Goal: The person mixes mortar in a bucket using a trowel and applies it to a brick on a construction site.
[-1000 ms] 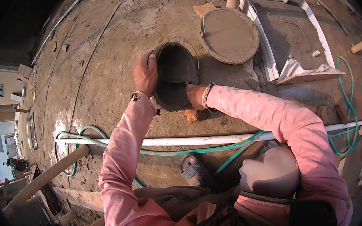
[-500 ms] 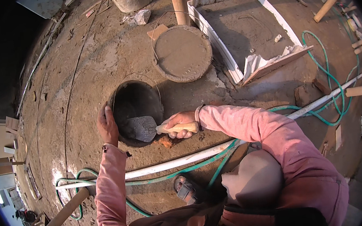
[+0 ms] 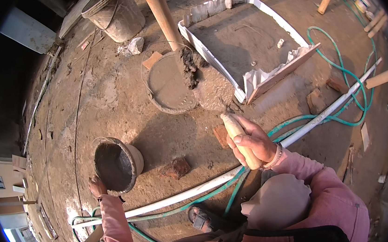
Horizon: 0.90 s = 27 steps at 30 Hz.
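My right hand (image 3: 254,138) grips the wooden handle of a trowel (image 3: 212,89). Its wet blade is raised, with a clump of dark grey mortar (image 3: 189,68) along the far left edge. Down at the left, my left hand (image 3: 97,186) holds the near left rim of a bucket (image 3: 136,158). The bucket leans with its mouth toward the left; its inside is coated grey, and a wet smear shows on the inner wall. Behind the blade, partly covered by it, is a round container filled level with grey mortar (image 3: 167,88), its wire handle lying to one side.
A white-walled rectangular frame (image 3: 212,65) stands beyond the trowel, beside a wooden post (image 3: 161,17). Another bucket (image 3: 121,20) is at the back. Across the ground near me run a white pipe (image 3: 185,195) and a green hose (image 3: 343,67). A brick piece (image 3: 175,168) lies right of the bucket.
My right hand has lifted the trowel out of the bucket and swung it right and upward, mortar on its blade. My left hand has shifted down-left with the bucket, which is now tilted.
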Available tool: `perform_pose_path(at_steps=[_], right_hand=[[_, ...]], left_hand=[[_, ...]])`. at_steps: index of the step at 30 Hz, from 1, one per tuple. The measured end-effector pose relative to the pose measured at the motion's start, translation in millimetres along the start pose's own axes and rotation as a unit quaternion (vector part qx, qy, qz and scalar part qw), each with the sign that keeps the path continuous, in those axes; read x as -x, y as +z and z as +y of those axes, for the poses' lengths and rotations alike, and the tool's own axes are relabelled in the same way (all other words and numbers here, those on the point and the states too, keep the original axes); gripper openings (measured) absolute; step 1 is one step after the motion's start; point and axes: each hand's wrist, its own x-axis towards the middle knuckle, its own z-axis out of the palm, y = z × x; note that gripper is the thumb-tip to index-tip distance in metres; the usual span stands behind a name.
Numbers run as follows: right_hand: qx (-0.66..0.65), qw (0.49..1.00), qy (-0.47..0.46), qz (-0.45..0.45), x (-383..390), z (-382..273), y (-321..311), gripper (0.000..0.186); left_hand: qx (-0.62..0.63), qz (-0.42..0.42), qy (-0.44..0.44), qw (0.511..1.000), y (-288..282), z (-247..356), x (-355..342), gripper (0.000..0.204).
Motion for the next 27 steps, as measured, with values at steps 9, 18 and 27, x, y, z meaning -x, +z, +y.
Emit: perform_pose_path(at_steps=[9,18,27], right_hand=[[0.458,0.835,-0.086,0.294,-180.1,-14.3,-100.9,0.061],[0.208,0.958,-0.035,0.195,-26.5,49.0,-86.1,0.047],[0.186,0.949,0.177,0.181,77.1,134.5,-69.2,0.052]], left_hand=[[0.281,-0.305,0.313,0.854,-85.4,301.7,68.7,0.064],[-0.142,-0.177,0.513,0.828,-62.7,175.9,95.2,0.046],[-0.263,-0.205,0.478,0.812,-48.3,79.0,55.6,0.044]])
